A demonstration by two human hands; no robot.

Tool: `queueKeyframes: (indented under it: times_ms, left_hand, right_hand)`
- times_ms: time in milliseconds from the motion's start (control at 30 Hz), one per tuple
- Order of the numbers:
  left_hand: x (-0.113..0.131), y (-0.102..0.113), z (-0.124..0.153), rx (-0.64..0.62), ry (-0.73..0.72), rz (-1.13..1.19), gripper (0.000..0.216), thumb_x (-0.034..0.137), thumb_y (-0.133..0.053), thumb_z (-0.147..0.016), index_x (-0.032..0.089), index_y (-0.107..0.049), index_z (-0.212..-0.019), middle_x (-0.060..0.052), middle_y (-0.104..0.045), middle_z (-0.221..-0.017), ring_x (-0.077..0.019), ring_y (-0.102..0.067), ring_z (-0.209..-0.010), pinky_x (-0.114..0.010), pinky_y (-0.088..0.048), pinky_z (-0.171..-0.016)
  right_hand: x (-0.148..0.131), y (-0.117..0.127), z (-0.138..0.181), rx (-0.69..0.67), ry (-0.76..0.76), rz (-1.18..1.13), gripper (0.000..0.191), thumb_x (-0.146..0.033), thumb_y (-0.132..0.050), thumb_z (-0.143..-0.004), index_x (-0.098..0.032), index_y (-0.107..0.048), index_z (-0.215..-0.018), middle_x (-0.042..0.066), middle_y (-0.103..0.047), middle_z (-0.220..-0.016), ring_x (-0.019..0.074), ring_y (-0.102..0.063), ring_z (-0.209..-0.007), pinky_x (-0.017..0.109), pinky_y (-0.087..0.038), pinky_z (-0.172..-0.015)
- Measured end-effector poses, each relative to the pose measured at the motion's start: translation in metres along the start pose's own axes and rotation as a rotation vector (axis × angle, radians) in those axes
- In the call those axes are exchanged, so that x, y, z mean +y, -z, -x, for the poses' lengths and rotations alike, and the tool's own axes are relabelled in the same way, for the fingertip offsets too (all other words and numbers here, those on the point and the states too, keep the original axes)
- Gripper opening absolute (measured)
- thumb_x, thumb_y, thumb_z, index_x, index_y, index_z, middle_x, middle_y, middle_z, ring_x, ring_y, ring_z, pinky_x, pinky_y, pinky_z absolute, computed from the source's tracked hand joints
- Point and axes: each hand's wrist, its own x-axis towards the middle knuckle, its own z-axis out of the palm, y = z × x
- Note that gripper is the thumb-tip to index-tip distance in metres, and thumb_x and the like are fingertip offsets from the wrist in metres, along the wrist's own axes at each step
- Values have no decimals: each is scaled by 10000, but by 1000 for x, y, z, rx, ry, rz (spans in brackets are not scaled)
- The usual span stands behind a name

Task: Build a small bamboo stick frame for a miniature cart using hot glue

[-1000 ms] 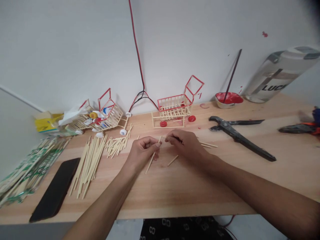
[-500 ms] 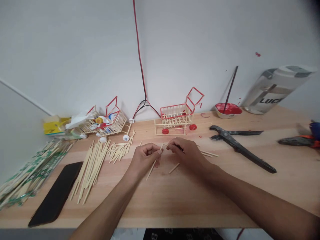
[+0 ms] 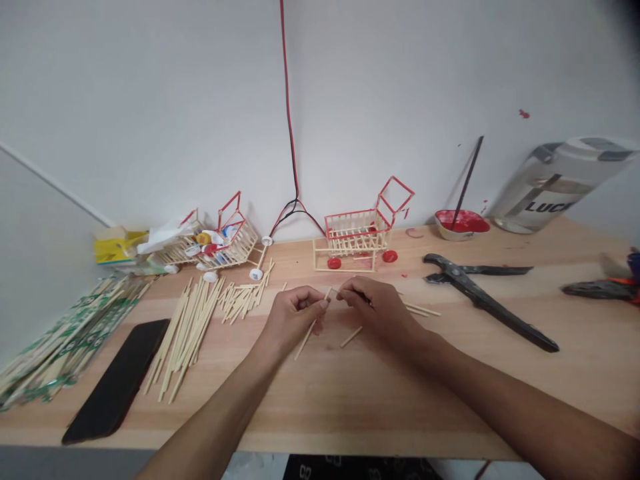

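My left hand [image 3: 300, 313] pinches a thin wooden stick [image 3: 305, 341], which slants down toward the table with its upper end showing above my thumb. Close beside it, my right hand [image 3: 367, 300] has thumb and forefinger closed on a small short stick [image 3: 335, 292] whose tip meets or nearly meets the held one; contact cannot be made out. Under my right hand lies a loose short stick [image 3: 351, 337]. Behind both hands stands a small cart model [image 3: 357, 233] built of sticks, with a red rim, red handle and red wheels.
Long sticks [image 3: 187, 333] and cut pieces [image 3: 243, 300] lie left, near a black phone [image 3: 117, 380] and wrapped chopsticks [image 3: 75, 340]. Further stick carts [image 3: 230, 243] stand behind. At right are a black cutter [image 3: 480, 293], a red paint dish [image 3: 463, 225], pliers [image 3: 600, 289] and a clear container [image 3: 540, 193].
The view has shifted slightly, so everything sits a little further right. Both hands keep nearly the same pose, still pinching the sticks.
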Motion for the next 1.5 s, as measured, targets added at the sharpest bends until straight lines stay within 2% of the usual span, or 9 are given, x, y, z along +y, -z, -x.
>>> queueKeyframes:
  times_ms: [833, 1500]
  left_hand:
    - [-2, 2, -2, -16, -5, -8, 223, 339, -689, -741, 122, -646, -767, 6, -587, -522, -74, -498, -414, -183, -363, -425]
    - [-1, 2, -1, -10, -15, -22, 235, 345, -686, -742, 122, -680, -816, 18, -550, -512, -67, -465, -418, -175, -344, -406]
  right_hand:
    - [2, 0, 1, -18, 19, -9, 174, -208, -484, -887, -182, -624, -786, 3, -655, -788, 129, -573, -741, 232, -386, -683]
    - [-2, 2, 2, -45, 31, 1, 174, -194, -477, -892, -170, -632, -818, 5, -648, -774, 119, -560, -709, 220, -379, -650]
